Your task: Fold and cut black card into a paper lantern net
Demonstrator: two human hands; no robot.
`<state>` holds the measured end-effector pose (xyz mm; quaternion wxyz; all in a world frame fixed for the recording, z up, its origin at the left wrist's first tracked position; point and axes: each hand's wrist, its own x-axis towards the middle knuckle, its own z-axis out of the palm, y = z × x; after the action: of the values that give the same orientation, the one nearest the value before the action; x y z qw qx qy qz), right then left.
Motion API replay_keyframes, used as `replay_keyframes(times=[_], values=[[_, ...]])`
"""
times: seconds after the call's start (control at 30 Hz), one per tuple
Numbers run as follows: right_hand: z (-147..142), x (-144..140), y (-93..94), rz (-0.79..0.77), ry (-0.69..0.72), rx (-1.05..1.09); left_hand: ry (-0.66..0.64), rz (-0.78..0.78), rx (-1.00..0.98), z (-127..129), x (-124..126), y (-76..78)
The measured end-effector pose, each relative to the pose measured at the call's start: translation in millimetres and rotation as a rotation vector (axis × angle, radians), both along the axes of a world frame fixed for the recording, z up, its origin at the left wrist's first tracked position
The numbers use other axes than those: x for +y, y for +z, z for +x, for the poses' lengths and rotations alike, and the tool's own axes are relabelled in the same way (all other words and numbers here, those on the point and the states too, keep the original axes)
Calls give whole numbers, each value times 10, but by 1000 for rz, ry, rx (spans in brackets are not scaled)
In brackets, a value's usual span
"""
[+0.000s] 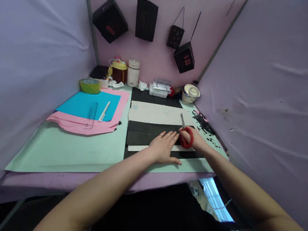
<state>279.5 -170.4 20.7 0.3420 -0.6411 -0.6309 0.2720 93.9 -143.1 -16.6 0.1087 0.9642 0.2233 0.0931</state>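
My left hand [164, 146] lies flat with fingers spread over a black sheet [140, 127] and a narrow white strip [138, 148] along its near part. Its fingertips point toward my right hand [197, 139]. That hand is closed around red-handled scissors [186, 137], whose metal blades point away from me over the black sheet. Whether the blades are parted is hard to make out. Beyond the black sheet lies a wide off-white board [156, 112], and more black card [141, 95] shows behind it.
Black scraps [203, 123] litter the right edge. At left are blue sheets [74, 105], pink sheets [73, 128], a clear ruler [92, 112] and a white pen [105, 111]. Tape [89, 86], a jar [119, 71], a bottle [133, 73], a pen box [160, 88] and a bowl [190, 93] stand behind.
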Motion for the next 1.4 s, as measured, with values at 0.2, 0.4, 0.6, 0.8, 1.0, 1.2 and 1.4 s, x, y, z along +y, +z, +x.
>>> replay_keyframes(times=[0.2, 0.4, 0.6, 0.8, 1.0, 1.2, 1.4], values=[[-194, 47, -154, 17, -17, -25, 55, 1, 31, 10, -5, 22], [-138, 49, -119, 9, -57, -112, 63, -19, 72, 10, -27, 67], [363, -77, -102, -9, -173, -176, 58, -25, 71, 14, -9, 30], [890, -222, -127, 0, -290, -215, 56, -37, 74, 9, 3, 25], [1009, -261, -85, 54, -388, -236, 53, -37, 91, 11, 6, 32], [511, -202, -38, 84, -194, 76, 55, -30, 92, 27, 0, 29], [407, -116, -199, 13, -171, 146, 7, -2, 53, -94, 8, 158]])
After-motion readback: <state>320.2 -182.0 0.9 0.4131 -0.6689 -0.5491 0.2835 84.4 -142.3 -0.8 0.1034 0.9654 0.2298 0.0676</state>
